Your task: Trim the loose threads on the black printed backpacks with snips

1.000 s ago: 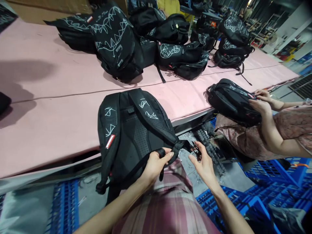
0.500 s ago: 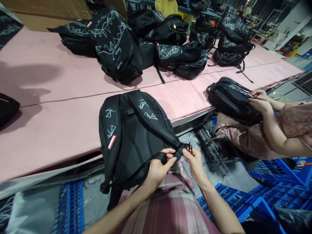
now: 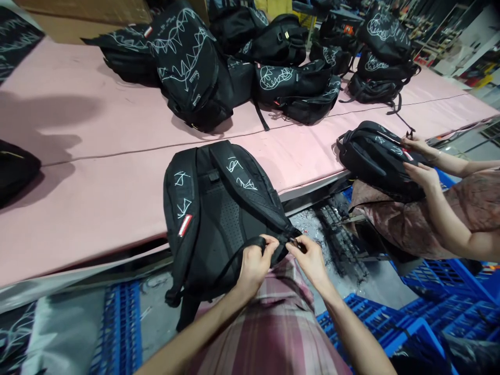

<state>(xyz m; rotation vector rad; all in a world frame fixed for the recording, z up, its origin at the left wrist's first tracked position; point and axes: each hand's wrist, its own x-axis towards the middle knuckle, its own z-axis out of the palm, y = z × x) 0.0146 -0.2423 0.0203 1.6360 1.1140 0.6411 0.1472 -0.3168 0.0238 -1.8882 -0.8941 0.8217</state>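
A black backpack (image 3: pixel 230 208) with white scribbles on its shoulder straps leans on the table edge and my lap, back panel facing up. My left hand (image 3: pixel 255 260) is closed on a black webbing strap (image 3: pixel 250 242) near the bag's lower right corner. Just beside it, my right hand (image 3: pixel 308 258) holds small dark thread snips (image 3: pixel 298 245), partly hidden by the fingers. Its fingertips pinch close to the strap's end, at the foot of the right shoulder strap (image 3: pixel 269 208). Whether the blades touch any thread cannot be made out.
On the pink table (image 3: pixel 117 192) several black backpacks (image 3: pixel 191 73) stand in piles at the back. To my right, a co-worker's hands (image 3: pixel 424 166) work on another backpack (image 3: pixel 378 156). Blue plastic crates (image 3: pixel 375 317) sit low at right, and a cardboard box (image 3: pixel 86 18) stands far left.
My right hand has turned and lowered the snips, whose blades pointed up before, and come nearer the strap. My left hand has shifted slightly upward. The view has swung a little left.
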